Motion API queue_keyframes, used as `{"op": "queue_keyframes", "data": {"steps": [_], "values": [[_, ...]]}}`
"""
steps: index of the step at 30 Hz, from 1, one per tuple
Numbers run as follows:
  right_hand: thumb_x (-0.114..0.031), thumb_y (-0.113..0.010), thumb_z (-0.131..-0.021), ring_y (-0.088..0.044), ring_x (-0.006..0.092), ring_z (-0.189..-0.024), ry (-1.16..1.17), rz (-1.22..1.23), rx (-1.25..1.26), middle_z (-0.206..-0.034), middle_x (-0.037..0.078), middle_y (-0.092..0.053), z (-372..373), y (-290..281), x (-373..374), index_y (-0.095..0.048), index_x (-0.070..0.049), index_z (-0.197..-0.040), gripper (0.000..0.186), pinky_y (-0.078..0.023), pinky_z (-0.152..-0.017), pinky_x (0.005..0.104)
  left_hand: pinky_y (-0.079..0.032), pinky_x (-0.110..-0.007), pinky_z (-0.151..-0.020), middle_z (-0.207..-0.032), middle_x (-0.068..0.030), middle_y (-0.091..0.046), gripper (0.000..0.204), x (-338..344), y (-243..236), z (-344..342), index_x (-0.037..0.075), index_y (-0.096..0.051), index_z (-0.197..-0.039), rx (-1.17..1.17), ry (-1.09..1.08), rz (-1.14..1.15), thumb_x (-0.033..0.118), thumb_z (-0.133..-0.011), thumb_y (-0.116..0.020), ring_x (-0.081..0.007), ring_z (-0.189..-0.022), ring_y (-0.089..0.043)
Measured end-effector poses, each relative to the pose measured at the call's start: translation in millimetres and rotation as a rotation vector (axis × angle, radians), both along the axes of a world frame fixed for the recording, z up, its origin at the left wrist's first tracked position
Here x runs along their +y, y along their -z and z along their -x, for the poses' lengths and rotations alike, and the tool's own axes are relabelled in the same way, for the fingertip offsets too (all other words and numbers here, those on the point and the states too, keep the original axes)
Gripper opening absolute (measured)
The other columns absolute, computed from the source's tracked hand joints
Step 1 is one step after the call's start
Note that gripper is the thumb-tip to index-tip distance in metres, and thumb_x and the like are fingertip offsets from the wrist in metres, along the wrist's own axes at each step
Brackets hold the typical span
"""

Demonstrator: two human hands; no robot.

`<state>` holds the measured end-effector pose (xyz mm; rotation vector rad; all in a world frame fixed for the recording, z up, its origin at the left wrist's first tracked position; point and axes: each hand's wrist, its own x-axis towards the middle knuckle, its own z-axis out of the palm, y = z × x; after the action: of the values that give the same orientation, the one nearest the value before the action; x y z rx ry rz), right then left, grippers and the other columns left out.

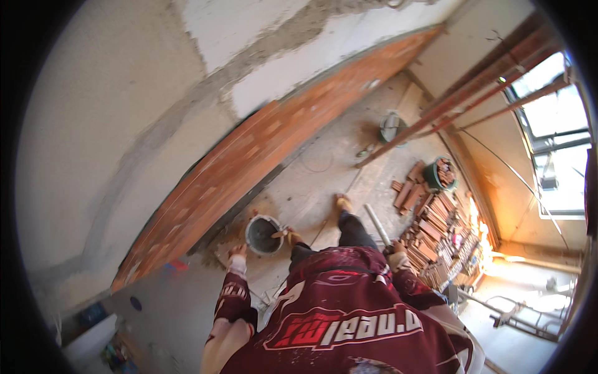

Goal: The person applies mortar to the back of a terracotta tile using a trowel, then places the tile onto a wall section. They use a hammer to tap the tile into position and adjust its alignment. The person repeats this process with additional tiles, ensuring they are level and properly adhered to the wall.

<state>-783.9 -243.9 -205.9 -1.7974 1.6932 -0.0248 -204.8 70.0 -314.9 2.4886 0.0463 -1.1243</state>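
Observation:
My left hand [238, 250] hangs beside a round bucket [251, 238], with fingers loosely apart and nothing visible in it. Grey wet mix fills the bucket, and a brown handle-like piece [278, 235] shows at its right rim, near my foot. At my right side, my right hand [397, 248] looks closed around something dark that is too small to make out. A white tube [376, 223] ends close to that hand; whether the hand touches it is unclear.
Low brickwork [249, 140] runs along the left wall under pale plaster. Loose bricks [430, 234] are piled at right, beside a green tub [431, 176] of brick pieces. Another bucket [391, 128] stands farther off. Reddish metal poles [411, 129] slant across the right side, near a window [554, 124].

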Motion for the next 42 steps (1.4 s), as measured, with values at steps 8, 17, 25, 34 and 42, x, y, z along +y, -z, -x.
{"op": "queue_keyframes", "data": {"steps": [8, 17, 25, 34, 42], "values": [[-0.026, -0.065, -0.076, -0.064, 0.0314, -0.064, 0.135, -0.010, 0.169, -0.065, 0.018, -0.062, 73.7, -25.5, -7.7, -0.066, 0.003, -0.078, 0.030, -0.046, -0.054, 0.0410, -0.050, -0.037, -0.080, -0.091, -0.0123, -0.070, 0.039, -131.0, -47.1, 52.2, 0.002, -0.069, -0.095, -0.093, 0.264, 0.052, 0.036, -0.077, -0.069, -0.0235, -0.086, -0.066], [-0.013, -0.053, -0.081, -0.055, 0.0304, -0.058, 0.927, -0.488, -0.547, -0.067, 0.016, -0.056, 206.8, 63.9, -133.3, -0.063, 0.005, -0.086, 0.022, -0.045, -0.051, 0.0404, -0.042, -0.040, -0.094, -0.116, -0.0141, -0.058, 0.059, -236.1, -44.5, 251.1, 0.009, -0.055, -0.118, 0.007, 0.484, -0.297, 0.050, -0.077, -0.065, -0.0313, -0.110, -0.055], [-0.006, -0.055, -0.081, -0.055, 0.0268, -0.063, 1.026, -0.397, -0.580, -0.074, 0.013, -0.056, 277.7, 135.3, -321.2, -0.062, 0.004, -0.091, 0.016, -0.047, -0.053, 0.0424, -0.031, -0.040, -0.109, -0.144, -0.0172, -0.038, 0.081, -390.6, -95.9, 400.7, 0.011, -0.037, -0.142, 0.220, 0.906, -0.511, 0.049, -0.077, -0.065, -0.0338, -0.131, -0.038], [-0.014, -0.062, -0.088, -0.061, 0.0188, -0.069, 1.511, -0.465, -0.826, -0.078, 0.005, -0.060, 260.9, 206.6, -413.0, -0.056, -0.010, -0.085, 0.008, -0.054, -0.054, 0.0405, -0.051, -0.033, -0.082, -0.098, -0.0193, -0.068, 0.044, -448.1, -113.8, 411.8, -0.001, -0.062, -0.114, 0.090, 0.829, -0.137, 0.026, -0.079, -0.067, -0.0247, -0.090, -0.067], [-0.009, -0.061, -0.082, -0.059, 0.0214, -0.066, 1.346, -0.185, -0.315, -0.069, 0.009, -0.059, 225.7, 428.3, -406.1, -0.057, -0.001, -0.081, 0.009, -0.047, -0.058, 0.0378, -0.052, -0.030, -0.075, -0.092, -0.0121, -0.068, 0.043, -481.5, -52.5, 418.3, -0.005, -0.056, -0.119, 0.356, 0.583, -0.044, 0.017, -0.083, -0.065, -0.0166, -0.082, -0.065]]}}
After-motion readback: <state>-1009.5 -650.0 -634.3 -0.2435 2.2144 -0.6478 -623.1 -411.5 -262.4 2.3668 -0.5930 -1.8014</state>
